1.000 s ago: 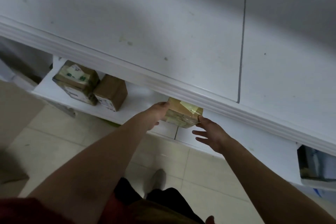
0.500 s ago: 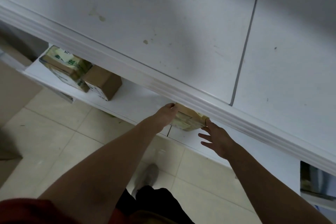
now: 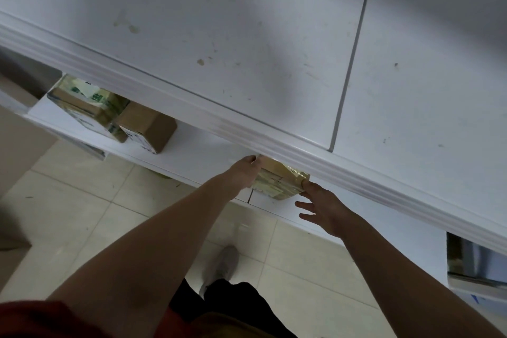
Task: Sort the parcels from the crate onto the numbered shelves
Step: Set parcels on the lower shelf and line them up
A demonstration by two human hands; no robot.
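1. Reaching forward, both bare arms are stretching toward a taped parcel (image 3: 277, 181) that is sitting on the white lower shelf (image 3: 200, 151), a little below the middle of the view toward six o'clock.
2. The left hand (image 3: 244, 173) is gripping the parcel's left end, at its nine o'clock. The thumb is lying near the top edge, and the fingertips are disappearing behind the parcel, so how far they are wrapping is hard to make out.
3. The right hand (image 3: 323, 210) is lying open at the parcel's four o'clock. One fingertip is touching the near right corner, while the other fingers are spreading straight and holding nothing.
4. The moulded edge of the upper board (image 3: 247, 35) is overhanging the parcel and hiding its back part at twelve o'clock. The print on its near face is blurring into pale green and yellow and cannot be read.
5. At nine o'clock of the view, a green-printed box (image 3: 85, 107) and a brown box (image 3: 148, 129) are standing just beside each other on the same shelf. The upper board is covering the back of the first.
6. At four o'clock, a shiny object (image 3: 472, 266) is being cut off by the frame edge, and what it is cannot be told.
7. At six o'clock, a grey shoe (image 3: 222, 263) is resting on the tiled floor (image 3: 82, 214) between the arms. A red sleeve (image 3: 41, 321) is running out of the frame at seven o'clock.
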